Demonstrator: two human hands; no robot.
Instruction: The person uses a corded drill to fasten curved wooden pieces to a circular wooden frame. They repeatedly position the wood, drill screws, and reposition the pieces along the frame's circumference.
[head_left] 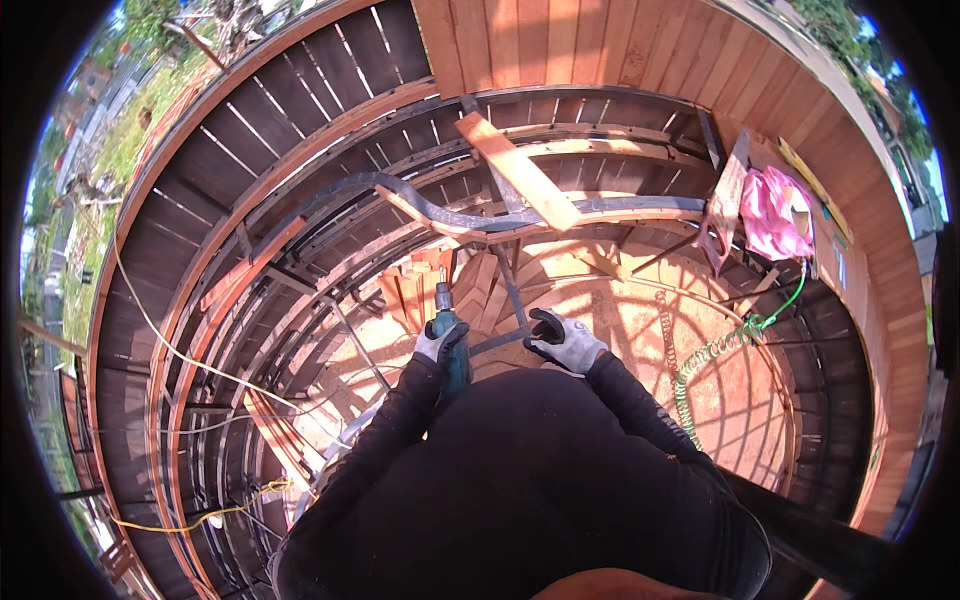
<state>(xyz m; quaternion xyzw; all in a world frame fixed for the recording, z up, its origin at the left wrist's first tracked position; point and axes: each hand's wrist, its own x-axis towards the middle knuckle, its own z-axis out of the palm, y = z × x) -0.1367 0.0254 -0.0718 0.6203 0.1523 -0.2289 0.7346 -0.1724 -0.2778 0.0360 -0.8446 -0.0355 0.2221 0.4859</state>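
My left hand (438,342), in a grey-white glove with dark fingers, is wrapped round a teal power drill (456,368). The drill's metal chuck (443,295) points away from me, and its lower end is partly hidden against my dark clothing. To the right of it, my right hand (567,342) wears the same kind of glove. Its fingers and thumb curl toward each other; anything between them is too small to make out. A dark metal bar (500,340) runs between and beyond both hands, below them.
Curved wooden plank walls (560,45) surround me, with ribs and rails inside. A loose plank (520,170) slants across the far rail. At right are a pink bag (775,215) and a green coiled hose (700,360). Cut wood pieces (415,290) stand below; cords (200,362) hang at left.
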